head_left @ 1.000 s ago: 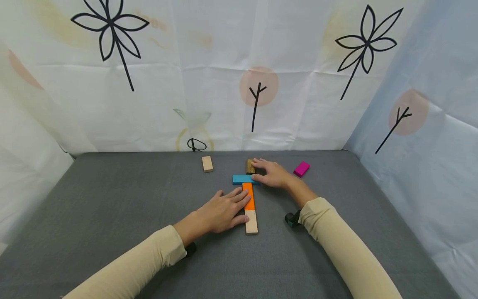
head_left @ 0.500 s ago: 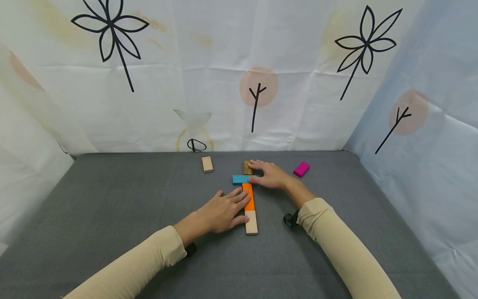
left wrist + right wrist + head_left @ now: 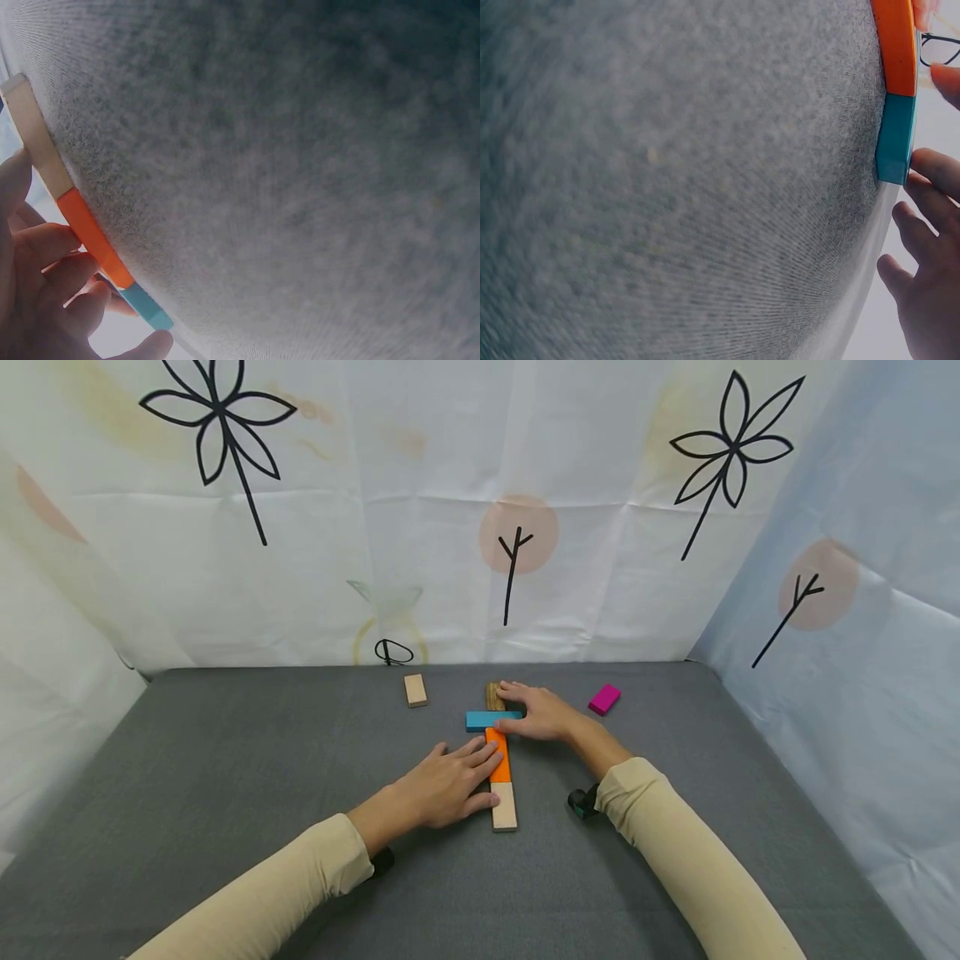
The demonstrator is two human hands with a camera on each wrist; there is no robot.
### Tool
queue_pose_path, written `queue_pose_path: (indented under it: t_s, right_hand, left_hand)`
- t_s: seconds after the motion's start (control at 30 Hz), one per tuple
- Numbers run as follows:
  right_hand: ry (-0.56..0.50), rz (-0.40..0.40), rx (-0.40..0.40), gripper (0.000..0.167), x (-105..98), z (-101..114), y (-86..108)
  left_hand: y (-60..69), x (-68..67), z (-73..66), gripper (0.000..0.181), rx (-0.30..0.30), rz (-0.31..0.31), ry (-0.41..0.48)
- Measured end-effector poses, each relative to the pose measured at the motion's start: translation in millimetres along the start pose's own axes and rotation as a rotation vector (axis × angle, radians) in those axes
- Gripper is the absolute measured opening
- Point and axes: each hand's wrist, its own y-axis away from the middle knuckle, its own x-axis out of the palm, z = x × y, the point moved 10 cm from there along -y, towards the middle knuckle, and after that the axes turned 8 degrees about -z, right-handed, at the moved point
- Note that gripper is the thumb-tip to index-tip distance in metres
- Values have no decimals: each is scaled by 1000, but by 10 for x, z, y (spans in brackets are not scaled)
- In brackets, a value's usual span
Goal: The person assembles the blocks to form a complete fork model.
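Note:
In the head view, a beige wooden block [image 3: 505, 814] and an orange block [image 3: 497, 770] lie end to end. A blue block [image 3: 482, 721] crosses their far end, with a brown wooden block [image 3: 492, 696] beyond it. My left hand [image 3: 444, 783] rests fingertips on the orange block and its thumb at the beige block. My right hand [image 3: 547, 715] has its fingertips at the brown block's right side, the thumb by the blue block's near edge; the hand covers part of both. The left wrist view shows the beige, orange and blue blocks lined up flush.
On the grey table cloth [image 3: 262, 760], another beige block [image 3: 416, 690] lies at the back left and a magenta block [image 3: 604, 699] at the back right. White printed fabric [image 3: 442, 585] walls the back and the sides.
The brown block has shifted slightly left, along with my right hand, so it sits more in line with the orange block. My left hand has stayed in place.

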Motion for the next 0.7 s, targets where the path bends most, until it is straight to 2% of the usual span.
queue_pose_path:
  t_s: [0.17,0.47,0.7]
  right_hand:
    - [-24,11,25,62,15,-21,-3]
    - [-40,7,6,59,0,17,2]
    - [-79,-2,36,59,1,-12,11]
  left_hand:
    - [8,-7,1,69,0,0,9]
    - [12,-6,9,69,-3,4,10]
    - [8,-3,9,69,-1,2,17]
